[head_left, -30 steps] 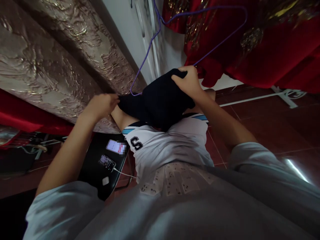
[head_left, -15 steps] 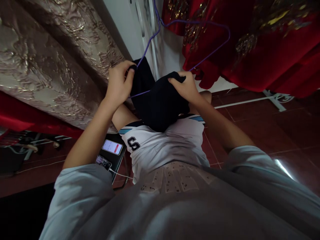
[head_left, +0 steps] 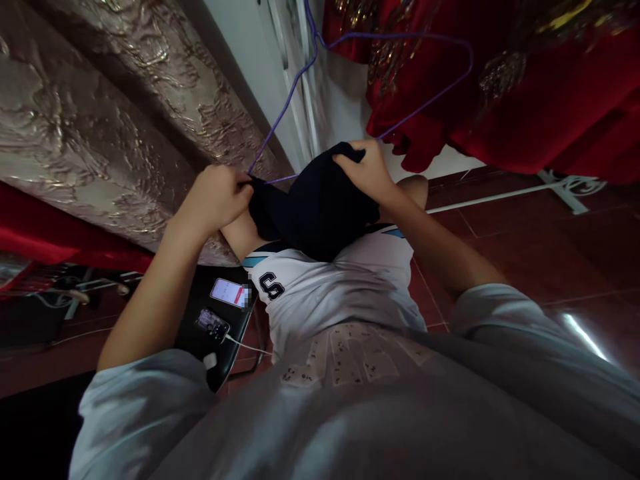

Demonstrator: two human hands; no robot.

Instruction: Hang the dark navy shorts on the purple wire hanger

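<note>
A dark navy garment (head_left: pixel 320 207) is bunched over my lap, with a purple wire hanger (head_left: pixel 320 50) running through it and rising above. My left hand (head_left: pixel 217 197) is closed on the garment's left edge, right where the hanger's lower corner meets the cloth. My right hand (head_left: pixel 367 170) is closed on the top right of the garment, beside the hanger's other arm. Below the garment are my white shorts (head_left: pixel 340 287) with a dark number on them.
A black stool (head_left: pixel 200 340) at my left holds two lit phones (head_left: pixel 231 293) and a white charger cable. A gold embossed curtain (head_left: pixel 110 120) hangs at left, red embroidered fabric (head_left: pixel 525 87) at upper right. The floor (head_left: pixel 550 233) has dark red tiles.
My left hand rose to the hanger near the curtain half a second ago, and has now dropped down and left with the garment's edge. My right hand has barely moved.
</note>
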